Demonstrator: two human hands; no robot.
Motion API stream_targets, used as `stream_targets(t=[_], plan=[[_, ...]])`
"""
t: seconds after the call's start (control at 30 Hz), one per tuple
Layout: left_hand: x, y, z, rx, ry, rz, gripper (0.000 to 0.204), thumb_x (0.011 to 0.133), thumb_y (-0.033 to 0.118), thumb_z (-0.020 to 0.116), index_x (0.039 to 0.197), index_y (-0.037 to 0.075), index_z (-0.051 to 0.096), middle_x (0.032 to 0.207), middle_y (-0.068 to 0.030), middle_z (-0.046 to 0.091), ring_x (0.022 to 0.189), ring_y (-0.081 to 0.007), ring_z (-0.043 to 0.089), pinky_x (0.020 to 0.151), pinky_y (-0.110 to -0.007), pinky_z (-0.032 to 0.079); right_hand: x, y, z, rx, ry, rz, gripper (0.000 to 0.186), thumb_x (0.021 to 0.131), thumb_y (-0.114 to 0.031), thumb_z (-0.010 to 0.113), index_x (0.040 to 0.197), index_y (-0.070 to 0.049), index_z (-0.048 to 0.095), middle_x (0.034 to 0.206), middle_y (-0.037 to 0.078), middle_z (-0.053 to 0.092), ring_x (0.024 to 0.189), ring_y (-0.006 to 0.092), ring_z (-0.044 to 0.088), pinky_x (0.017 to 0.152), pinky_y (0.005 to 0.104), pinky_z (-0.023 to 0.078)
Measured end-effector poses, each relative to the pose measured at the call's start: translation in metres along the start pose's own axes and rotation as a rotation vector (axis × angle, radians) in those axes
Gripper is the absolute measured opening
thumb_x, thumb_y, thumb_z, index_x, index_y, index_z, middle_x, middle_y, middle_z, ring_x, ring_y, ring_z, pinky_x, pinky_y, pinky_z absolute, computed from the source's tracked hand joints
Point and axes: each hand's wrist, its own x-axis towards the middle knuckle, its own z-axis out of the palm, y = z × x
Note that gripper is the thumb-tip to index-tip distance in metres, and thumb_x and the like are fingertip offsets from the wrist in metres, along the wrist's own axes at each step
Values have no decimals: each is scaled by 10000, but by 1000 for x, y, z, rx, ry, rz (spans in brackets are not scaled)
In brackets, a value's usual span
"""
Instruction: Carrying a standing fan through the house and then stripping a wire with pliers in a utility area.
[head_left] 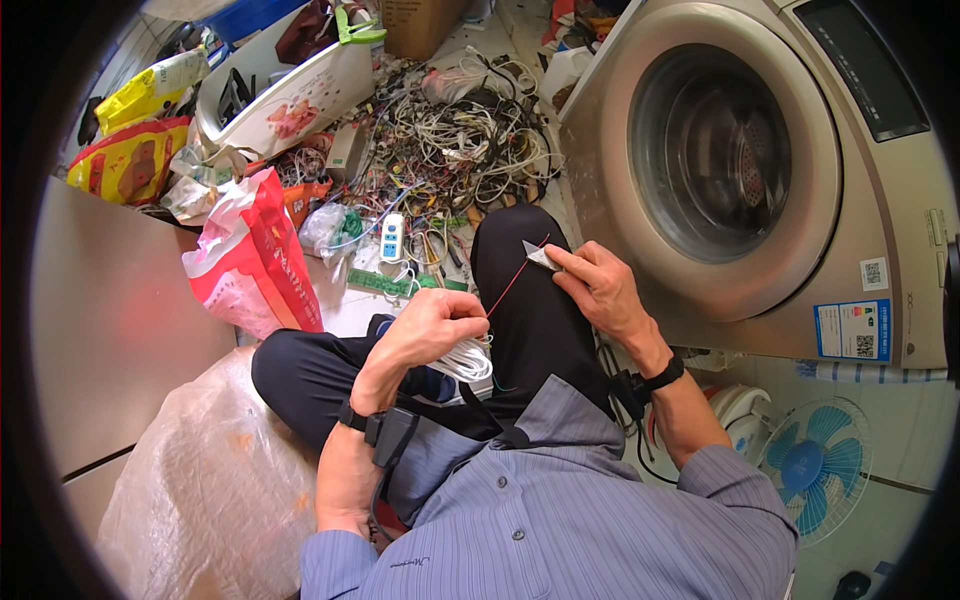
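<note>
My left hand (432,328) is closed, its thumb and finger pinching the lower end of a thin red wire (507,289). A coil of white cable (463,362) hangs just under those fingers. Slanting up and to the right over my dark trouser knee, the wire runs taut to my right hand (603,288). That hand is closed on a small grey blade (540,255) with a pointed tip, and the wire passes against it. Whether the right thumb also presses the wire cannot be made out.
A tangled heap of cables (470,130) covers the floor ahead. A washing machine (590,190) stands at the right, a small blue fan (815,465) below it. Left are a red and white bag (255,265), a white power strip (392,238) and a white bin (300,95).
</note>
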Motion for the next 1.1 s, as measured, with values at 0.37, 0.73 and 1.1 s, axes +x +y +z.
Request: stream_targets(t=[0.37,0.73,1.1], plan=[[-10,-15,-3,-50,-2,-10,186,913,149,697,899,-34,729,769,-15,691,725,-68,601,661,-256,485,-2,3,3,86,4,33,388,901,-64,750,1287,-84,721,836,94,579,720,220,573,672,340,475],[8,16,9,16,42,42,225,881,189,684,895,-28,741,777,-40,712,733,-106,641,691,-281,509,-8,-3,-11,336,100,97,368,950,-49,681,1318,-34,682,861,46,541,756,154,529,698,274,436],[22,14,23,-1,5,8,232,877,210,692,900,-14,749,778,-35,721,736,-102,646,689,-278,508,-23,-9,-3,5,24,-1,382,865,-133,779,1244,-140,735,811,85,592,723,262,609,658,385,513]])
